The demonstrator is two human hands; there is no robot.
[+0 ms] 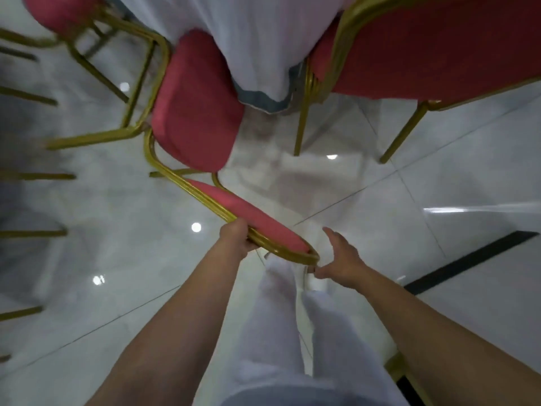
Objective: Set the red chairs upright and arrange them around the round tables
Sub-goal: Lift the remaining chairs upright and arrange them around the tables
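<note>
Steering red banquet chair (193, 112) toward place | left hand (234, 238): fingers curled round gold backrest rail (248, 219), likely to guide it | right hand (341, 259): fingers spread, just beside rail end, gripping nothing | seat at hem of cloth-draped desk (257, 39) | neighbouring red chair (439, 48) alongside, same desk edge.

— Where is the left hand (235, 236)?
— At the end of a bare arm that reaches forward. Its fingers are curled round the rim of the chair back (248, 213).
— And the right hand (342, 259)?
— That arm reaches forward too. The hand is spread wide, with the thumb sticking up. The fingers point left, just beside the end of the chair back. I can't tell if they touch it.
— Anything else?
— Two legs (275, 332) in white, between the arms.
</note>
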